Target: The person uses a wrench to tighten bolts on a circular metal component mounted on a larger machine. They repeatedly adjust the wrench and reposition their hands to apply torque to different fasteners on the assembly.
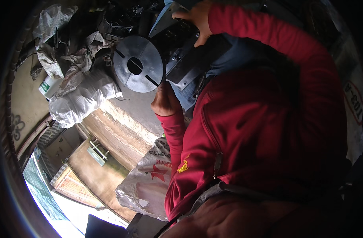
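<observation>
A round grey metal disc (124, 71), with a hole in its middle and two narrow slots, stands out at the upper middle. My left hand (166, 102) pinches its lower right rim, thumb uppermost. Farther up and right, my right hand (197, 20) has its thumb and fingers spread over dark metal parts (185, 33) and seems to hold nothing. A bluish flat sheet (159, 22) lies just left of its fingers. Below it, a dark metal piece (189, 67) with bolts lies by my jeans. What is under the right palm is hidden.
White plastic wrapping (84, 95) and crumpled bags lie to the left, by a white container (49, 86). A printed white sack (143, 184) stands beside my left arm. Another sack (354, 103) shows at the right rim. Dark clutter (124, 20) fills the top.
</observation>
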A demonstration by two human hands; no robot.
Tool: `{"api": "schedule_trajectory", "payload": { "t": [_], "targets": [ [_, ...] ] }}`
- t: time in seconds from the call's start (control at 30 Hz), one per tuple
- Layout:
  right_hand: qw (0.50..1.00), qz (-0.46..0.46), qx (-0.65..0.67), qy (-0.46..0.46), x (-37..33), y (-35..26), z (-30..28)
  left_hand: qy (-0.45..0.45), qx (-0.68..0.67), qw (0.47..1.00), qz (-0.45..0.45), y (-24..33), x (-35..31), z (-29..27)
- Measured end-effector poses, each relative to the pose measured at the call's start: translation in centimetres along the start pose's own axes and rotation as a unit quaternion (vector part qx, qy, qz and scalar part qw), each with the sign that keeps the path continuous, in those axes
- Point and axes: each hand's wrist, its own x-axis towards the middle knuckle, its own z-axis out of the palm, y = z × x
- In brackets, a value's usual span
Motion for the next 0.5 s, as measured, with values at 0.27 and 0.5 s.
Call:
{"api": "schedule_trajectory", "payload": {
  "t": [0.27,0.5],
  "targets": [
    [1.000,0.009,-0.008,-0.013,0.2,0.0,0.2,-0.027,0.012,0.999,0.019,-1.4,-0.8,0.9],
    [1.000,-0.009,-0.002,-0.006,0.4,-0.1,1.1,-0.130,0.095,0.984,-0.076,-0.1,-0.7,0.7]
  ]
}}
